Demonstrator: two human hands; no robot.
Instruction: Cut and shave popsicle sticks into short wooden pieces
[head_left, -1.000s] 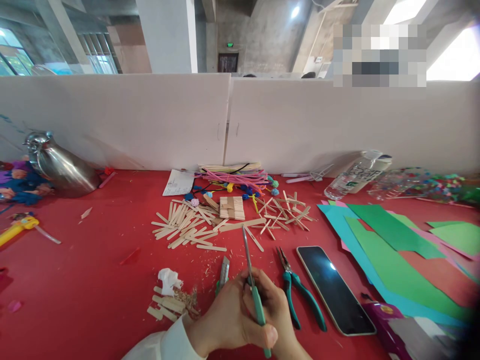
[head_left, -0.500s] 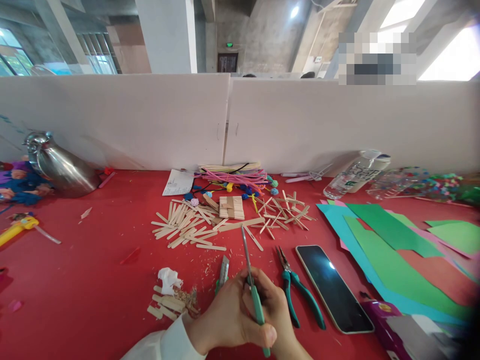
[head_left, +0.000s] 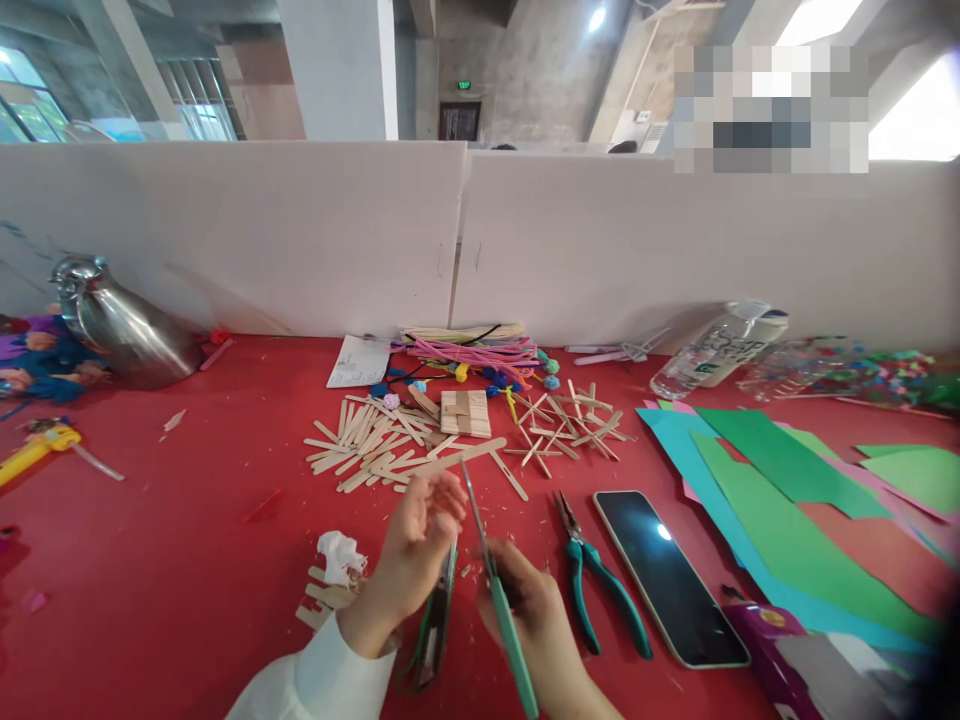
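Note:
My right hand [head_left: 529, 600] is closed around a green-handled tool [head_left: 504, 620] with a long, narrow metal blade pointing away from me. The blade's exact kind is unclear from this edge-on angle. At its tip, a wide wooden craft stick [head_left: 480, 452] lies across in view; I cannot tell whether they are joined. My left hand [head_left: 420, 545] is raised left of the blade, fingers loosely curled and thumb apart, apparently holding nothing. Between my wrists a utility knife [head_left: 436, 615] lies on the red table, partly covered by my left hand.
Loose craft sticks [head_left: 367, 440], a bundled stick block [head_left: 465, 413] and a criss-cross stick pile [head_left: 570, 425] lie ahead. Pliers [head_left: 589, 575], a phone [head_left: 667, 575] and coloured paper [head_left: 795, 500] are rightward. Crumpled tissue [head_left: 341, 557] sits left; a steel jug [head_left: 127, 325] stands farther back.
My left hand has let go of the green-handled tool and moved left and forward. The tool's tip and the wide stick have shifted slightly left. More of the utility knife shows.

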